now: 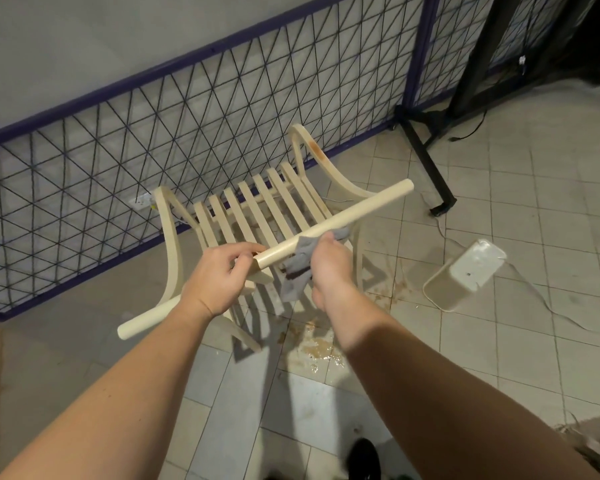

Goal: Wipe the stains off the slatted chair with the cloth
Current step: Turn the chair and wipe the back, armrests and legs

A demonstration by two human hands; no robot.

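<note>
— Holding what, the two hands?
— The left hand [219, 271] grips the round rail of the cream slatted chair [257, 206], which stands on the tiled floor [499, 341]. The right hand [329, 268] is closed around a grey cloth [297, 268], pressed against that rail.
— Any stains?
— Brown on the cloth, rusty on the far right leg, a puddle [319, 348] on the near floor.

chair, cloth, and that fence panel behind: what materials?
Slatted chair: looks like wood painted or lacquered glossy cream, judging by its bent slats and rounded rail; moulded plastic is possible.
Cloth: soft grey woven or knit fabric; it drapes, with brown soiling.
Fence panel: dark wire mesh in a purple-painted frame, probably metal.
</note>
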